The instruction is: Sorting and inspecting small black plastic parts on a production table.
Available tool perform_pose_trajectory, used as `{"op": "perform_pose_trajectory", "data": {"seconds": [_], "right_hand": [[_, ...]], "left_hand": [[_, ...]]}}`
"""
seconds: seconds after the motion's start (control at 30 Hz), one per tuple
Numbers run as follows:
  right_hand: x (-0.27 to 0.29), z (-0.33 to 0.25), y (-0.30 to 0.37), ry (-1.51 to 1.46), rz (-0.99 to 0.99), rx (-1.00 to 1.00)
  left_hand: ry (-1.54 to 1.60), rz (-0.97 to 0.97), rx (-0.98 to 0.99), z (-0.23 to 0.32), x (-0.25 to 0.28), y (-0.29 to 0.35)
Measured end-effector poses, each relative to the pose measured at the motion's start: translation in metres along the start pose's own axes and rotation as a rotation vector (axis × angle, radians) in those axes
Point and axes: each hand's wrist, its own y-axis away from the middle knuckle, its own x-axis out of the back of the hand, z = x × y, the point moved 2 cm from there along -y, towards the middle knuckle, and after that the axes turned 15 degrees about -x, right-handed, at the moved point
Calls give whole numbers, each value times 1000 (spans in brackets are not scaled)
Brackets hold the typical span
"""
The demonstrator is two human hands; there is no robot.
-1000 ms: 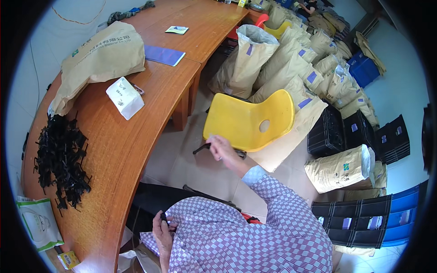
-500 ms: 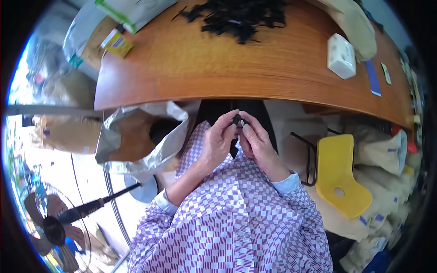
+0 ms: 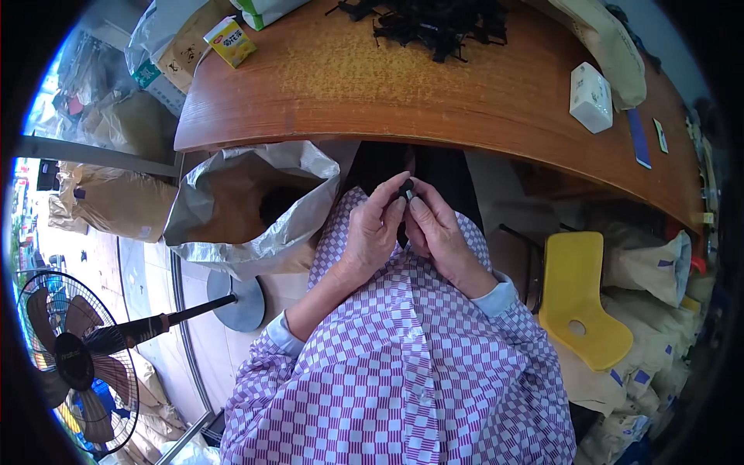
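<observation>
1. Your right hand (image 3: 443, 239) is no longer reaching out by the chair (image 3: 572, 271); it is now meeting your left hand (image 3: 366, 242) over your lap.
2. Both hands are closing on one small black piece (image 3: 406, 187), pinching it between thumbs and fingers; a pale bit is showing by the thumbs, too small to make out.
3. So you are now working the piece two-handed, where a second ago only your left hand was holding it.
4. Your head is facing forward again, putting the hands mid-view.
5. Ahead of your hands, the black pile (image 3: 442, 27) is lying on the table (image 3: 325, 89).
6. The sack (image 3: 316, 161) is standing open, left of your left hand; the chair is sitting to your right.
</observation>
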Motion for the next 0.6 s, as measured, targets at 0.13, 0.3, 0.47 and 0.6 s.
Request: {"op": "perform_pose_trajectory", "data": {"seconds": [0.13,0.3,0.47,0.6], "right_hand": [[3,3,1,6,-23,1],[-8,2,1,24,11,42],[-8,1,1,36,28,49],[-11,-1,-3,21,19,38]], "left_hand": [[-47,9,-63,4,1,2],[-71,28,-95,10,4,2],[-66,24,-70,10,5,3],[-95,36,-37,8,6,1]]}}
